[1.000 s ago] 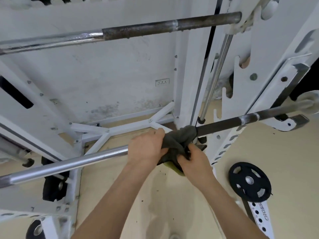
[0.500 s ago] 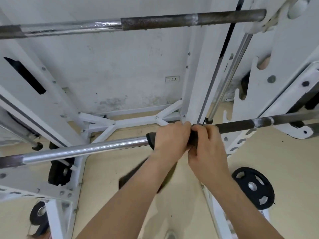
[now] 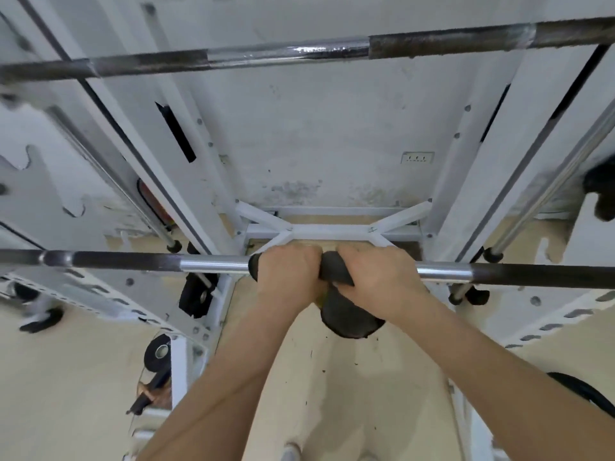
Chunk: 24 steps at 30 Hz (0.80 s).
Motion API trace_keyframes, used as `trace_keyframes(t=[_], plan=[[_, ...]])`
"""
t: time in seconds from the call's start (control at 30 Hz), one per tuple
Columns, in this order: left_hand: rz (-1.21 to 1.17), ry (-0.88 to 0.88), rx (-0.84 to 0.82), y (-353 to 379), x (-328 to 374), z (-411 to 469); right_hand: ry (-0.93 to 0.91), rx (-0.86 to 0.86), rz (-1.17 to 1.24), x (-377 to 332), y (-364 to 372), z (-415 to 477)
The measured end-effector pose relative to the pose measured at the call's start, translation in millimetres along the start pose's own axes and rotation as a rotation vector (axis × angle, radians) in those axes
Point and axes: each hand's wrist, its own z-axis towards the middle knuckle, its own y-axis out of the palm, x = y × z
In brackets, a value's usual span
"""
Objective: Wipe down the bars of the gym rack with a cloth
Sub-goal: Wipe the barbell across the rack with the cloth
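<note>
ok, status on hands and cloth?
Left hand and right hand both grip dark grey cloth. Cloth wrapped round lower chrome steel bar. Nothing blocking either side.

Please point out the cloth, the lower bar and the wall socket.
cloth (image 3: 349,319): head view, part hanging below the bar.
lower bar (image 3: 213,265): head view, shiny part left of the cloth.
wall socket (image 3: 417,158): head view, its middle.

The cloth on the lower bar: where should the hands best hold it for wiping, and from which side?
Grip the cloth where it wraps the lower bar, from above, as the left hand and right hand do, side by side. The bar is round and horizontal, so a hand closes over it; the loose end hangs below.
</note>
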Motion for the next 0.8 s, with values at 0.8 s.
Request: trace_keyframes(t=[0.8], plan=[[-0.413, 0.179, -0.778, 3, -188, 20, 0.224, -0.556, 0.047, -91, -17, 65]])
